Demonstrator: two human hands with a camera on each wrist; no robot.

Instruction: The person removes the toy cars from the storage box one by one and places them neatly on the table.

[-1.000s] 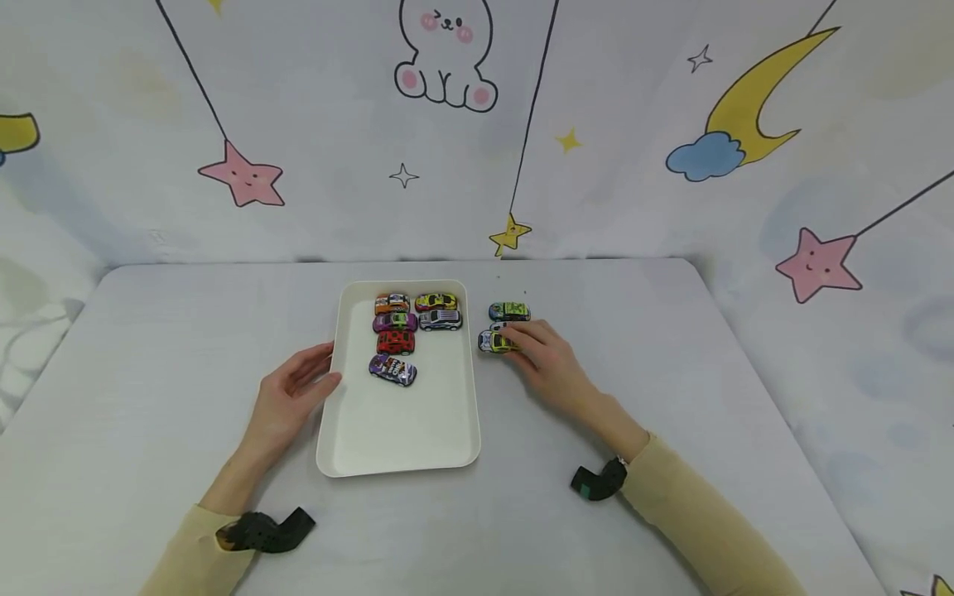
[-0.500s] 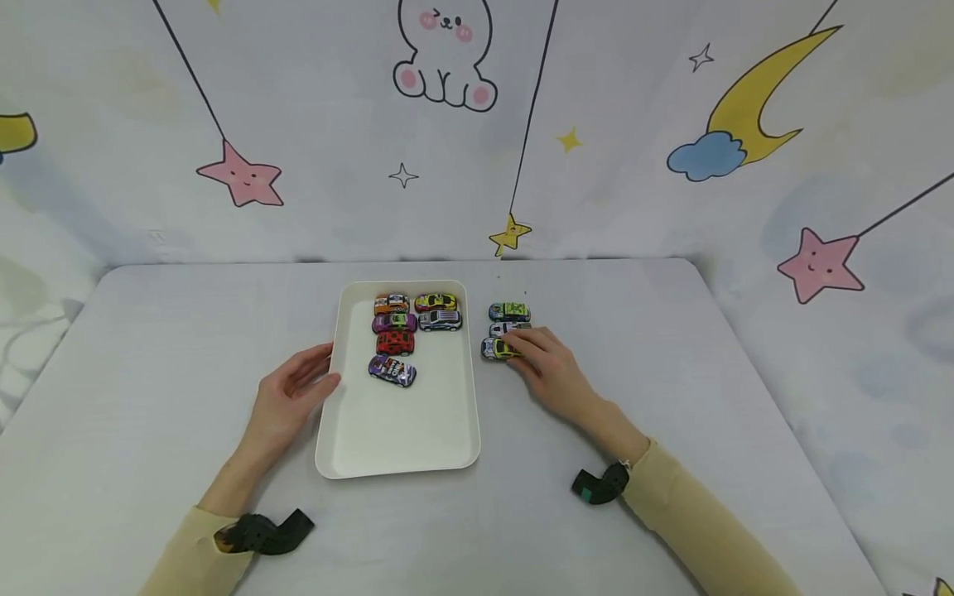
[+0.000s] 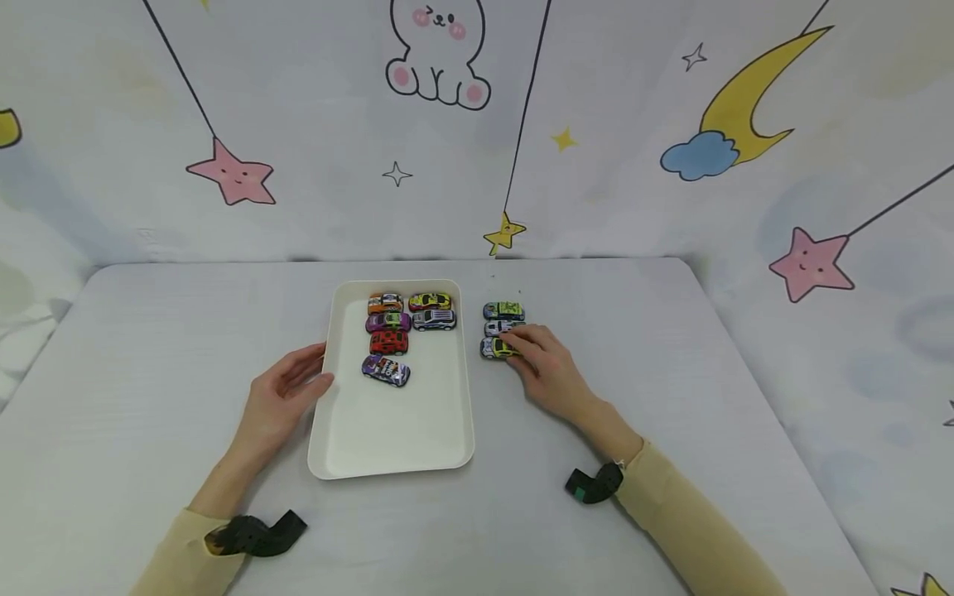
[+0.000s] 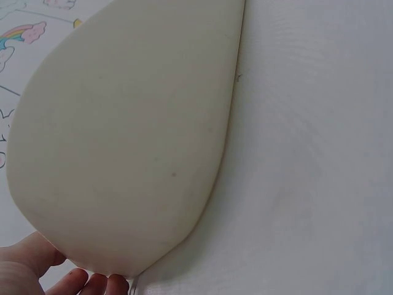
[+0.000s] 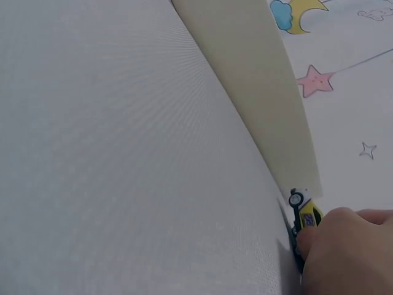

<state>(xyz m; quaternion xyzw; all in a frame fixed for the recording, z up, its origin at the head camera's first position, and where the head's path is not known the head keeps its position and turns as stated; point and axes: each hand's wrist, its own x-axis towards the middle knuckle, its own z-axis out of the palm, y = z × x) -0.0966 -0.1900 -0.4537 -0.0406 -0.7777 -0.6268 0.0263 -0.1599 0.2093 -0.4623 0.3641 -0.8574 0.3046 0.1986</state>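
Two pink wall stars [image 3: 235,175]; white table [image 3: 462,538]; right fingers [image 3: 530,337] pinch yellow car [image 3: 494,348], left fingers [image 3: 300,358] loose against tray [image 3: 395,434].

Tray [image 3: 391,430] smooth, plastic-looking; toy cars [image 3: 389,343] glossy; table covering [image 3: 492,530] matt, cloth-like; sleeves [image 3: 693,521] matt cloth.

The yellow-and-white toy car [image 3: 493,348] pinched in the right hand [image 3: 550,368] has come nearer and a little to the right. A second ago it sat farther off, and together with the fingers it hid most of the white toy car [image 3: 499,329]; now it lies just on that car's near side, leaving most of it in view. Half a second ago its left end jutted out past the green toy car [image 3: 503,311]; now the left ends almost line up, and its gap from the white tray [image 3: 391,439] has widened. The head view has also swung slightly, setting the scene farther left.
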